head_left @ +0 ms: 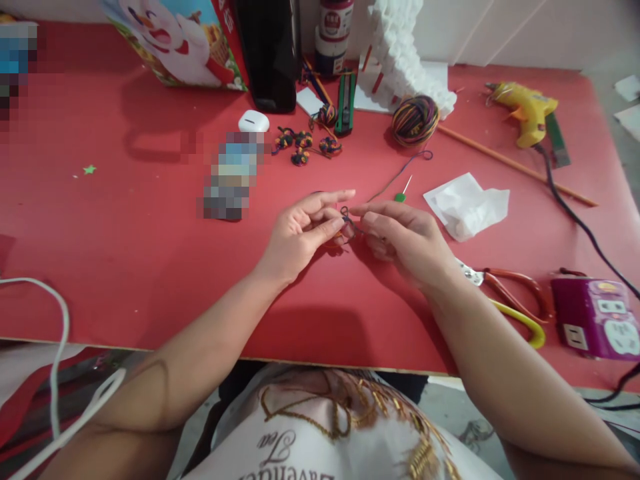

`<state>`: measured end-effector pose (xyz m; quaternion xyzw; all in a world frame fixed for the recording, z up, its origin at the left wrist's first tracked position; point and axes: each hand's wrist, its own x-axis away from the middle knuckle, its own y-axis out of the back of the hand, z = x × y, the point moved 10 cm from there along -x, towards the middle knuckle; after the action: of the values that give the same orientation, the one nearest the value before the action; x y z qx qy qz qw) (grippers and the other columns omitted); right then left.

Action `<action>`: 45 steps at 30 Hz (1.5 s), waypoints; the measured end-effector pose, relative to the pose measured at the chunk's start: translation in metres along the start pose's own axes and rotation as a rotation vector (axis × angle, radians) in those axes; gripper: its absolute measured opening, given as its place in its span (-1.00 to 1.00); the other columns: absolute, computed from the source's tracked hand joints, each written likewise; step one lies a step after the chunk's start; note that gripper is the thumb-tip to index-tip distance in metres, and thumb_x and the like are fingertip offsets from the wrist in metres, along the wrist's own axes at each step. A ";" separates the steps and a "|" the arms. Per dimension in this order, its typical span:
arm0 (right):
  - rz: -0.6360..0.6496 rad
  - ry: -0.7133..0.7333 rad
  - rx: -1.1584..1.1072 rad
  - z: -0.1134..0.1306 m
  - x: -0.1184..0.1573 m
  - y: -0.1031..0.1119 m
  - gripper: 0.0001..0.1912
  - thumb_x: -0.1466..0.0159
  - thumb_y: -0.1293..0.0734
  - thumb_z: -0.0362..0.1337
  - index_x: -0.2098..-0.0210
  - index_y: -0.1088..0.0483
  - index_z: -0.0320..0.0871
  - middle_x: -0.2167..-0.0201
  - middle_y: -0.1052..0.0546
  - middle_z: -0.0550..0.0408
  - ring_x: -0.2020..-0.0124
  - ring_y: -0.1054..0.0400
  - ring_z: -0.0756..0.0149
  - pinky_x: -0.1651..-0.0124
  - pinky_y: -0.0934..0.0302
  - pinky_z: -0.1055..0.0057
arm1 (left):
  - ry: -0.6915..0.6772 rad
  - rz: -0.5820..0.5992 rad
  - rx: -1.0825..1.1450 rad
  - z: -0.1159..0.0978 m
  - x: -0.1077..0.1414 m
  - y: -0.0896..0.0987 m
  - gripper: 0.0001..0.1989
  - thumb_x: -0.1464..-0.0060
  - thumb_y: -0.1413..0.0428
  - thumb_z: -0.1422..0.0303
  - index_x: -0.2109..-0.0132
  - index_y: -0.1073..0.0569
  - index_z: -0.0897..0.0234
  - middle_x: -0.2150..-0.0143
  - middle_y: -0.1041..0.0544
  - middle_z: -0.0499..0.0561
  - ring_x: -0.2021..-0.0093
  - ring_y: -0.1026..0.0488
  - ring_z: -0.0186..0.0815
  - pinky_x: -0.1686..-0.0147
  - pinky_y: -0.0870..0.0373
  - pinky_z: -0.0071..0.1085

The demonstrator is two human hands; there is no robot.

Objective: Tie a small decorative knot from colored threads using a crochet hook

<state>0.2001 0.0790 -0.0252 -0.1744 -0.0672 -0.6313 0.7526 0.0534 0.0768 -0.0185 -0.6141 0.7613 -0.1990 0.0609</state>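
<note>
Between my fingertips, above the red table, is a small looped piece of dark multicoloured yarn (345,212). My left hand (311,225) pinches it between thumb and fingers, with the index finger stretched out. Opposite it, my right hand (400,230) is closed on the yarn's strand close to the loop. From there a strand runs up and right toward a multicoloured yarn ball (415,121). A small hook with a green handle (400,197) lies just beyond my right hand. Several small knotted yarn pieces (302,140) rest farther back.
On the red table (150,267) are a phone (230,177), a white earphone case (254,122) and a green cutter (345,103). To the right lie crumpled tissue (467,205), a wooden stick (520,166), a yellow glue gun (530,113), pliers (520,291) and a purple power socket (595,319).
</note>
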 end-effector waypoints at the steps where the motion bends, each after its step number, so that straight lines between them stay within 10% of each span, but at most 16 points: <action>1: 0.015 -0.019 -0.029 -0.002 0.000 -0.002 -0.72 -0.21 -0.56 -0.13 0.19 -0.63 -0.19 0.61 -0.34 0.27 0.63 -0.07 0.51 0.56 0.11 0.45 | -0.006 0.016 -0.005 0.000 0.000 -0.001 -0.62 -0.15 -0.33 0.40 -0.12 -0.65 0.27 0.37 -0.62 -0.08 0.42 -0.55 -0.39 0.40 -0.58 -0.45; 11: 0.037 0.145 0.098 0.012 0.005 -0.009 -0.87 -0.22 -0.56 -0.23 0.40 -0.61 -0.12 0.52 -0.63 0.12 0.45 -0.50 0.31 0.30 -0.43 0.34 | -0.098 0.105 -0.289 -0.007 0.005 -0.016 -0.57 -0.15 -0.29 0.48 -0.18 -0.65 0.24 0.36 -0.65 -0.05 0.31 -0.60 -0.33 0.20 -0.62 -0.39; 27: -0.148 0.658 0.824 0.055 0.023 -0.005 -0.87 -0.34 -0.39 -0.35 0.34 -0.59 -0.10 0.37 -0.58 0.03 0.36 -0.41 0.25 0.22 -0.30 0.28 | -0.001 0.042 -0.085 0.001 0.003 -0.003 -0.57 -0.13 -0.32 0.40 -0.16 -0.67 0.25 0.41 -0.57 -0.07 0.35 -0.62 -0.27 0.33 -0.66 -0.34; 39: 0.029 0.008 0.090 0.004 0.000 0.000 -0.65 -0.23 -0.57 -0.02 0.22 -0.61 -0.20 0.64 -0.30 0.28 0.64 -0.08 0.49 0.58 0.11 0.45 | -0.037 0.042 -0.147 -0.004 0.004 -0.005 -0.58 -0.17 -0.31 0.37 -0.18 -0.67 0.18 0.32 -0.61 -0.05 0.28 -0.60 -0.31 0.27 -0.68 -0.38; 45: 0.015 0.018 0.050 0.001 0.001 -0.004 -0.58 -0.13 -0.64 0.03 0.33 -0.61 -0.21 0.63 -0.42 0.22 0.65 -0.06 0.54 0.60 0.16 0.47 | -0.195 0.073 -0.343 -0.017 0.008 -0.011 -0.57 -0.16 -0.29 0.46 -0.18 -0.68 0.21 0.27 -0.67 -0.03 0.27 -0.62 -0.33 0.14 -0.66 -0.39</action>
<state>0.1965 0.0774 -0.0231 -0.1504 -0.0749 -0.6254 0.7620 0.0560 0.0717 0.0028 -0.6039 0.7962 -0.0037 0.0362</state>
